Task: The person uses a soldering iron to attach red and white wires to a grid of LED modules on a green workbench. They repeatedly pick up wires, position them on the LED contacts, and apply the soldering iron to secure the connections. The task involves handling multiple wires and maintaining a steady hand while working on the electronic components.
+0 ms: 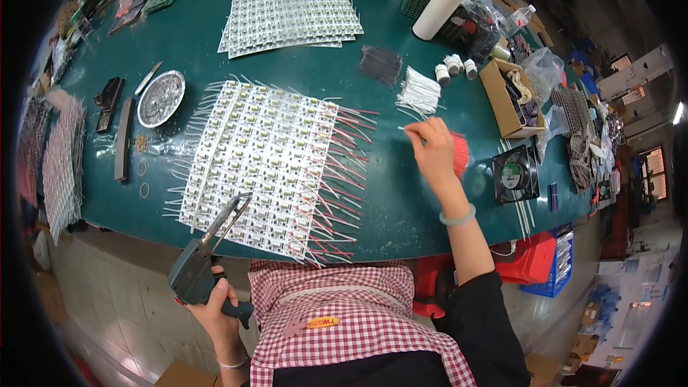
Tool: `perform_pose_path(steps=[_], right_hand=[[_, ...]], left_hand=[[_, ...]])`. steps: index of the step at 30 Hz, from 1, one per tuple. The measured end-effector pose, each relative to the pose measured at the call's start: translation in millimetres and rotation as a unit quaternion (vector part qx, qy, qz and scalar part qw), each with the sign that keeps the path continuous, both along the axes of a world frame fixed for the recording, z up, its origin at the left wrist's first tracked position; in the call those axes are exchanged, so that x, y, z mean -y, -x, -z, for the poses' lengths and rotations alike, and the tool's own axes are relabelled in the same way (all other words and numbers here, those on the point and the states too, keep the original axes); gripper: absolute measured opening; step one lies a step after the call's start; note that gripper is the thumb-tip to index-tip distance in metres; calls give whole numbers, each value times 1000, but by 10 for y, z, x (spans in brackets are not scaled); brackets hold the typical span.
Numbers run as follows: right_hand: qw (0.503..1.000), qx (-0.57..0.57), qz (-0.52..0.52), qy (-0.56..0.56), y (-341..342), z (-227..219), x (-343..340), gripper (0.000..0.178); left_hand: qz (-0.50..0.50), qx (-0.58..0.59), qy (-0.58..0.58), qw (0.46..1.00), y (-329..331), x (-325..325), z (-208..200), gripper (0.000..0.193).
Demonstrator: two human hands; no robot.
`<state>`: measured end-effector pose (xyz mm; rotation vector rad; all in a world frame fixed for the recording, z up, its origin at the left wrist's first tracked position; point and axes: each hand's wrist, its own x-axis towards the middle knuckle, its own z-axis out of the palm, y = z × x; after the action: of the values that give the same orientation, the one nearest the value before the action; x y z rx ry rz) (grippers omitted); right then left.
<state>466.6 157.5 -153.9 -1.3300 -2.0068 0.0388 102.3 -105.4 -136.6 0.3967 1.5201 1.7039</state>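
My left hand (209,308) grips a grey-green soldering gun (204,258) by its handle, low at the table's near edge, its long tip resting over the near edge of a white panel of small circuit boards (258,158) with red and white wires sticking out. My right hand (433,149) is raised over the table to the right of that panel, pinching a thin white wire (410,129) between its fingertips. Just behind the hand lies a bundle of red wires (459,154). Farther back a bundle of white wires (419,92) rests on the green table (387,201).
A second white board panel (290,16) lies at the back. A round metal dish (160,98) and dark tools sit at left. A black wire bundle (380,64), white roll (442,6), cardboard box (507,97) and small black fan (514,174) stand at right.
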Motion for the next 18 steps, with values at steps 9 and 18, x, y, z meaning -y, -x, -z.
perform_pose_path(steps=[9,18], right_hand=[[982,170,51,-62,-33,63,-682,18],[994,71,-19,-80,367,121,-1402,16]], left_hand=[[-64,17,-3,998,45,-206,84,44],[-80,20,-6,997,25,-532,-28,45]])
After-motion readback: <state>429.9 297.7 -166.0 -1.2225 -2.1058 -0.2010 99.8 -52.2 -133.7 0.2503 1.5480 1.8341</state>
